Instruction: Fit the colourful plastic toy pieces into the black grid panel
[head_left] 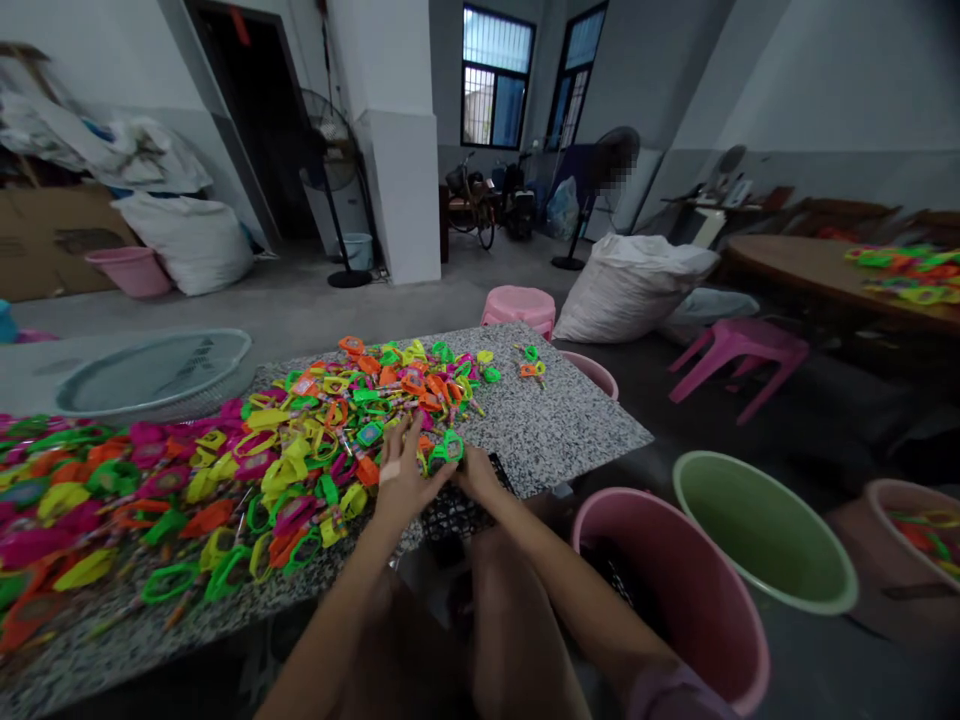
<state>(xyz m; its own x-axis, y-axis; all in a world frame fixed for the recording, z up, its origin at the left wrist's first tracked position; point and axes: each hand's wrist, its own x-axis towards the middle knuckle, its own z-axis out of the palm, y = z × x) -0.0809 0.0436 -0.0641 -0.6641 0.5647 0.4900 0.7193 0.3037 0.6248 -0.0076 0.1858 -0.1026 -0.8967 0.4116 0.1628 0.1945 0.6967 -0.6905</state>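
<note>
A speckled granite table point(555, 425) carries a big heap of bright plastic toy pieces point(300, 440) in green, yellow, orange and pink. My left hand point(401, 475), with a plaster on its back, rests at the heap's near edge with fingers spread. My right hand point(472, 470) is right beside it and pinches a green plastic piece point(450, 447) above a black mesh basket point(457, 510) at the table's edge. Both hands nearly touch each other.
A pink bucket point(675, 590), a green bucket point(765, 535) and another pink tub point(911, 540) stand on the floor to the right. Pink stools point(739, 350), white sacks point(630, 285), a standing fan point(334, 160) and a second table with toys point(847, 270) lie beyond.
</note>
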